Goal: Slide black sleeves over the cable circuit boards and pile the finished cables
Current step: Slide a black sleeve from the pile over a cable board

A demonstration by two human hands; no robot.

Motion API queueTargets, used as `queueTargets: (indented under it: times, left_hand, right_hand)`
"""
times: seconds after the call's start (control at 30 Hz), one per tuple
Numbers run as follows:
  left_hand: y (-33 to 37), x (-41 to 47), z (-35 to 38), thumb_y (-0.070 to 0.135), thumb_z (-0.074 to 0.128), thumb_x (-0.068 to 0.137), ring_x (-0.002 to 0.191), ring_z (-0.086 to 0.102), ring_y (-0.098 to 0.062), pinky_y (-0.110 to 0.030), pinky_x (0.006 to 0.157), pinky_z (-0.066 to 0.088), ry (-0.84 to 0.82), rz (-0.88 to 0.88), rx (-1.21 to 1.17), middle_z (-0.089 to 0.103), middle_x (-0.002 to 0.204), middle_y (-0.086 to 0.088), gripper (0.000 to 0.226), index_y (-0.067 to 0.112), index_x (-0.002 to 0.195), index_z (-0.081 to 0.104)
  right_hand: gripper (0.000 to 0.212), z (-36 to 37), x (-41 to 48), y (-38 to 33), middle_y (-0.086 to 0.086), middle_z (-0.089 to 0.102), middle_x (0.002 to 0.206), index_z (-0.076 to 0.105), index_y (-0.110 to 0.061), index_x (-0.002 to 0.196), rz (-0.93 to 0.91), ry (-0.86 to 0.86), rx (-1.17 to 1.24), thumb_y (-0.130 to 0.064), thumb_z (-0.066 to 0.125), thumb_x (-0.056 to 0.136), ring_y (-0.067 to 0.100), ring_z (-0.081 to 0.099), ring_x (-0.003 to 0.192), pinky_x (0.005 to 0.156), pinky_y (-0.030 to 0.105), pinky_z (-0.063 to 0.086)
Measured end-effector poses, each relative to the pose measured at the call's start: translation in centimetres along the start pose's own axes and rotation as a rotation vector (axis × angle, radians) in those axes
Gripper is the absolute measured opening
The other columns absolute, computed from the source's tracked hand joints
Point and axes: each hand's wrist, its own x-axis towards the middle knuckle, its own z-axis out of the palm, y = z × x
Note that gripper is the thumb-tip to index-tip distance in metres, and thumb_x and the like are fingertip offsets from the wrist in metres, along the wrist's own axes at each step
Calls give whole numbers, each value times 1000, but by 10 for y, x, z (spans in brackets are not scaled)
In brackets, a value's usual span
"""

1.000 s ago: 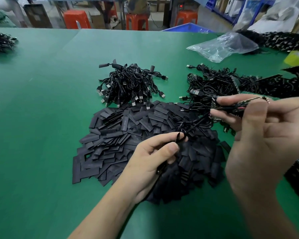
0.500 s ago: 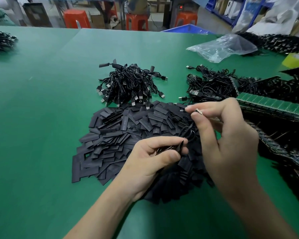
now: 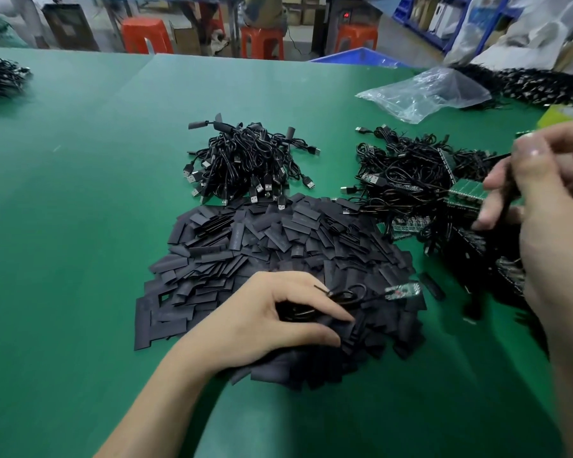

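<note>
Sleeves [image 3: 272, 246]: flat black pieces heaped in one wide pile at the middle of the green table [image 3: 80, 209], close in front of me.
Left hand [image 3: 272, 320]: I see it resting on the near side of the sleeve pile, fingers and thumb curled round a coiled black cable [image 3: 344, 294].
Circuit board [image 3: 402, 291]: small, green and uncovered, at the end of that cable. It sticks out to the right of the left hand and lies over the sleeves.
Right hand [image 3: 549, 209]: raised at the right edge and blurred. Its fingers are curled and pinch a dark strip [image 3: 507, 193]. I cannot tell whether that is a sleeve or a cable.
Finished cables [image 3: 248, 163]: a black tangle just behind the sleeve pile, its USB plugs reaching the pile's far edge.
Unfinished cables [image 3: 407, 180]: a second tangle to the right of the finished ones, with bare green boards showing, running under the right hand.
Plastic bag [image 3: 424, 94]: clear and crumpled, behind that tangle.
Far bundle [image 3: 0, 74]: more black cables at the table's far left.
Background: red stools [image 3: 146, 34] and a blue bin [image 3: 361, 57] beyond the table.
</note>
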Motion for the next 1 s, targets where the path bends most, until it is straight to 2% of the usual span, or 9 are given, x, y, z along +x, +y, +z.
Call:
queueTargets:
  times: [0.07, 0.17, 0.23, 0.37, 0.43, 0.5, 0.63, 0.8, 1.0]
  left_hand:
    - [-4, 1, 2, 22, 87, 82, 123, 61, -17, -26, 106, 44, 22, -10, 46, 69, 122, 11, 22, 27, 104, 83]
    - [-6, 1, 0, 26, 84, 83, 139, 51, -13, -27, 115, 37, 49, 6, 22, 61, 141, 14, 21, 30, 104, 82]
    - [-7, 1, -2, 28, 82, 83, 132, 57, -12, -22, 110, 40, 119, 26, -7, 66, 135, 12, 21, 28, 104, 82]
    - [-11, 2, -1, 28, 83, 84, 97, 72, -8, -25, 87, 54, 407, -7, 9, 77, 103, 9, 21, 25, 104, 82]
    - [-13, 3, -1, 30, 80, 82, 93, 72, -6, -22, 83, 53, 511, 23, 163, 77, 98, 13, 23, 24, 104, 82]
    - [-14, 4, 0, 27, 80, 83, 91, 72, -6, -18, 79, 52, 578, 65, 279, 77, 97, 13, 23, 20, 105, 82]
    - [-17, 3, 0, 24, 80, 85, 89, 72, -5, -19, 78, 53, 653, 106, 361, 76, 99, 12, 21, 18, 105, 82]
    - [-19, 4, 1, 20, 81, 85, 89, 72, -5, -17, 80, 52, 625, 141, 390, 76, 99, 12, 19, 16, 104, 82]
    - [-17, 4, 4, 16, 83, 84, 92, 72, -6, -18, 83, 52, 605, 171, 431, 76, 98, 9, 20, 15, 104, 82]
  right_hand:
    - [13, 4, -5, 0, -5, 66, 74, 60, -34, 92, -14, -100, 55, -45, 61, 100, 12, 50, 40, 39, 25, 42]
    - [15, 8, -13, 3, 2, 66, 69, 62, -33, 87, 20, -207, 84, -33, 58, 101, 15, 47, 38, 41, 23, 41]
    - [15, 12, -18, 5, 0, 61, 61, 61, -32, 85, 79, -299, 81, -35, 58, 99, 15, 44, 39, 42, 25, 41]
    - [21, 26, -27, 23, -11, 47, 58, 57, -36, 75, 312, -582, 1, -42, 54, 95, 7, 37, 50, 45, 19, 32]
    - [27, 33, -36, 32, -11, 46, 61, 56, -33, 77, 431, -737, 76, -32, 49, 103, 6, 35, 51, 46, 16, 32]
    - [23, 41, -44, 36, -8, 50, 64, 57, -26, 87, 503, -818, 171, -21, 47, 107, 8, 36, 52, 48, 18, 34]
    - [12, 52, -53, 45, 0, 67, 70, 61, -17, 99, 371, -824, 57, -12, 52, 106, 11, 54, 58, 57, 25, 46]
    - [6, 54, -60, 55, 8, 70, 70, 58, -15, 98, 381, -754, 119, -12, 58, 103, 14, 50, 51, 51, 19, 42]
    - [8, 54, -66, 58, 10, 71, 71, 59, -16, 94, 405, -749, 153, -23, 60, 95, 14, 49, 51, 51, 19, 41]
